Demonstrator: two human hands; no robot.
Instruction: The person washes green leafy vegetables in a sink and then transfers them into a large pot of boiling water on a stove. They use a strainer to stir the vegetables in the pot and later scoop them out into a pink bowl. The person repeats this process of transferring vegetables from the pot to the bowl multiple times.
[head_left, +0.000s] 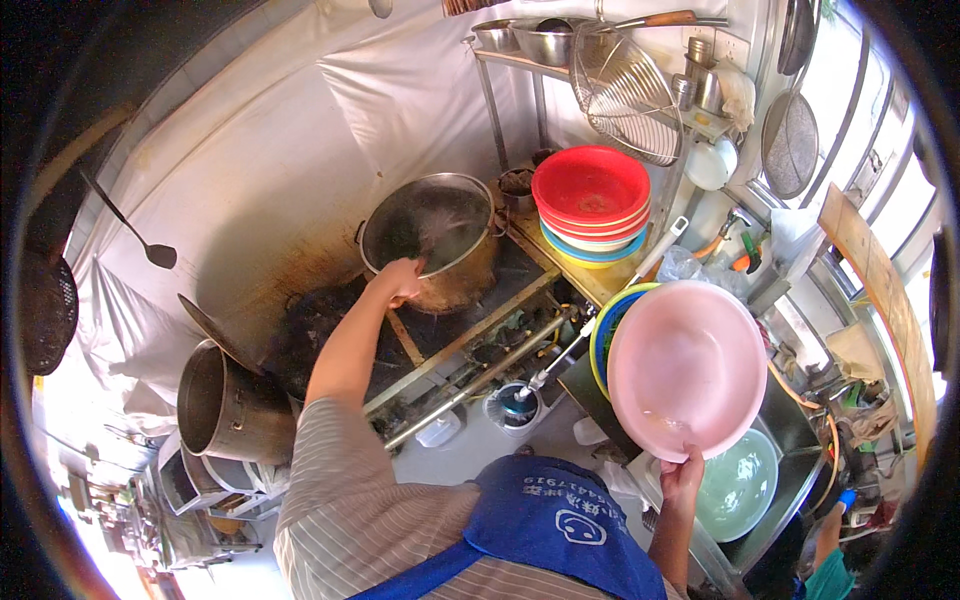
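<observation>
My left hand (400, 282) is at the near rim of a large metal pot (459, 283) on the stove, its fingers curled. Whether it grips a utensil there I cannot tell. Dark liquid (420, 214) fills part of the pot, with a pale blurred patch in it. With my right hand (684, 472) I grip the near edge of a pink plastic basin (686, 360), thumb over the rim. The basin is tilted and partly covers a blue basin (619, 319) and a yellow-green one (598, 360) holding something green.
Stacked basins, red on top (591, 184), stand right of the pot. A pale green basin of water (739, 487) sits in the metal sink (799, 427). A mop (559, 364) leans by the stove. To the left is a tall pot (247, 420). Another person's teal sleeve (831, 574) shows lower right.
</observation>
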